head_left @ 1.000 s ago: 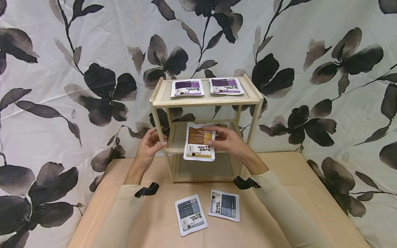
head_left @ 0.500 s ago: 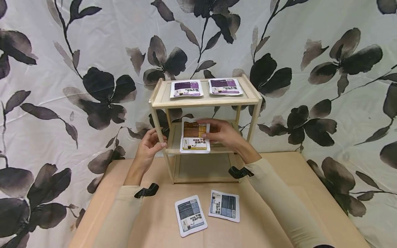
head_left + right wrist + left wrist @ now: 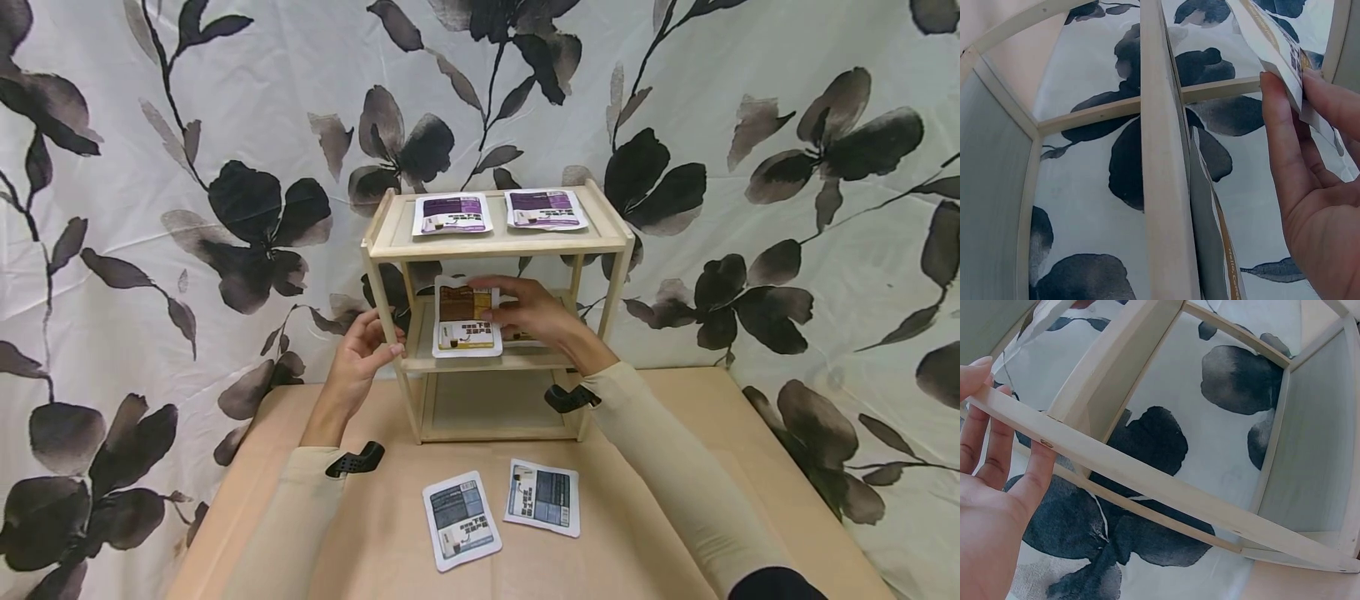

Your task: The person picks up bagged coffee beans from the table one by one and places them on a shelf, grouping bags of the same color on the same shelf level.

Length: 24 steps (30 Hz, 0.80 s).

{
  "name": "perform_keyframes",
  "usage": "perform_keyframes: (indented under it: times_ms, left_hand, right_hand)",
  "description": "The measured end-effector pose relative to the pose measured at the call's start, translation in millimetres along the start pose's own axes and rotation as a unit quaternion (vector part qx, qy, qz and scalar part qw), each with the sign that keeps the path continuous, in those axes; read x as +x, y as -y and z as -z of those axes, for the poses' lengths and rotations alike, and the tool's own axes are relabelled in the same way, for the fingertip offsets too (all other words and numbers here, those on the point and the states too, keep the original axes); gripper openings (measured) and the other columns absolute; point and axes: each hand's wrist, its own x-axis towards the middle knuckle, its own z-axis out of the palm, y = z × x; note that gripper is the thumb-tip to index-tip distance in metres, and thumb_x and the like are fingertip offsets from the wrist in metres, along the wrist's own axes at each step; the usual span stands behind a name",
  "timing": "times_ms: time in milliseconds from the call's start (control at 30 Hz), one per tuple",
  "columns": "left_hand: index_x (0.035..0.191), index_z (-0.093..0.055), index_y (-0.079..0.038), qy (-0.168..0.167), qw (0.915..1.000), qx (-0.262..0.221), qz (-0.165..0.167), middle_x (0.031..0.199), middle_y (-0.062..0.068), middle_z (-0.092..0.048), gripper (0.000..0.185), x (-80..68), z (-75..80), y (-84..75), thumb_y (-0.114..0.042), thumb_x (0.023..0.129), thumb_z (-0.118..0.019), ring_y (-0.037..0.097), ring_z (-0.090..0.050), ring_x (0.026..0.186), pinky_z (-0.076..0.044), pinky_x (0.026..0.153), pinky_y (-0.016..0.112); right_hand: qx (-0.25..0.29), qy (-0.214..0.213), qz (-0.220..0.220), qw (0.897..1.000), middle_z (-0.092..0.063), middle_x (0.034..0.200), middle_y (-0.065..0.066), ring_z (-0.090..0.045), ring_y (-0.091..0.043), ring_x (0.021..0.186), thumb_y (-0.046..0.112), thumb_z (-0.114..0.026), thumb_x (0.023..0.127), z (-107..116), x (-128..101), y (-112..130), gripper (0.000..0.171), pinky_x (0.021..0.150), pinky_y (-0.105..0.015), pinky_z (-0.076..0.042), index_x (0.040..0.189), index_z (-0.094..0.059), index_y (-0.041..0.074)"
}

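At the middle shelf [image 3: 480, 360], right hand [image 3: 536, 315] fingers pinch an upright brown pouch [image 3: 467, 318], long axis vertical.

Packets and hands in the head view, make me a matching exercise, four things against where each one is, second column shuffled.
Things:
1. purple packets
2. blue packets
3. brown packet
4. left hand

Places:
A. on the table in front of the shelf
B. held in the right hand at the middle shelf
C. on the front left post
D. on the top shelf

Pairs: 1-D, 2-A, 3-B, 4-C
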Motion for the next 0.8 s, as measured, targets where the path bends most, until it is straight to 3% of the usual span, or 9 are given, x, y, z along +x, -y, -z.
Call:
perform_keyframes:
  times_ms: [67,133,300,433,533,667,800]
  left_hand:
    - [0.14,-0.054,-0.011,0.0,1.0,0.0,0.001,0.109,0.024,-0.059,0.059,0.1,-0.4,-1.1,0.017,0.089,-0.064,0.024,-0.063,0.101,-0.06,0.086,0.03]
    - [0.14,-0.054,-0.011,0.001,1.0,-0.001,0.001,0.109,0.02,-0.06,0.059,0.0,-0.4,-1.4,0.017,0.089,-0.064,0.025,-0.063,0.101,-0.06,0.086,0.03]
    - [0.145,-0.043,0.005,0.003,1.0,-0.002,0.004,0.107,0.007,-0.063,0.06,-0.4,-0.5,-1.6,0.018,0.089,-0.062,0.025,-0.061,0.101,-0.06,0.086,0.03]
    - [0.146,-0.039,0.008,0.003,1.0,0.002,0.007,0.106,0.003,-0.064,0.061,-0.3,-0.5,-1.7,0.017,0.09,-0.062,0.022,-0.061,0.1,-0.06,0.086,0.03]
    - [0.146,-0.038,0.007,0.0,0.9999,0.007,0.011,0.106,0.003,-0.064,0.062,-0.6,-0.9,-2.1,0.016,0.09,-0.062,0.019,-0.062,0.1,-0.06,0.086,0.03]
    - [0.146,-0.039,0.006,-0.001,0.9999,0.006,0.012,0.106,0.003,-0.064,0.061,-1.1,-0.9,-1.6,0.016,0.09,-0.062,0.018,-0.062,0.099,-0.06,0.085,0.03]
    - [0.146,-0.04,0.005,-0.002,0.9999,0.003,0.012,0.106,0.003,-0.064,0.061,-1.2,-1.4,-1.9,0.016,0.09,-0.063,0.023,-0.062,0.1,-0.061,0.085,0.031]
  right_hand:
    - [0.011,0.0,-0.01,1.0,-0.044,0.154,-0.003,-0.065,-0.021,0.091,0.007,-0.071,0.095,0.3,2.8,0.6,0.054,0.079,-0.043,-0.063,0.145,-0.057,0.023]
    - [0.012,0.0,-0.02,1.0,-0.044,0.154,-0.003,-0.064,-0.02,0.089,0.006,-0.071,0.095,0.5,5.2,1.1,0.055,0.078,-0.042,-0.063,0.145,-0.057,0.024]
    - [0.008,0.0,-0.043,0.999,-0.047,0.146,-0.008,-0.063,-0.021,0.085,0.007,-0.071,0.095,0.3,10.2,2.0,0.055,0.076,-0.042,-0.063,0.144,-0.057,0.026]
    - [0.012,0.005,-0.059,0.998,-0.049,0.138,-0.016,-0.061,-0.023,0.08,0.005,-0.069,0.096,-0.1,14.6,1.6,0.054,0.076,-0.044,-0.063,0.144,-0.057,0.025]
    - [0.006,0.002,-0.076,0.997,-0.047,0.14,-0.017,-0.063,-0.025,0.09,0.005,-0.068,0.096,-0.8,17.8,-0.3,0.053,0.08,-0.043,-0.063,0.144,-0.057,0.024]
    - [-0.018,-0.011,-0.097,0.995,-0.037,0.154,-0.015,-0.064,-0.03,0.108,0.006,-0.067,0.097,-3.2,21.7,-3.5,0.053,0.085,-0.04,-0.062,0.146,-0.056,0.025]
    - [-0.043,-0.026,-0.104,0.993,-0.033,0.157,-0.018,-0.065,-0.032,0.113,0.007,-0.066,0.099,-6.6,23.6,-5.3,0.055,0.088,-0.038,-0.061,0.15,-0.051,0.021]
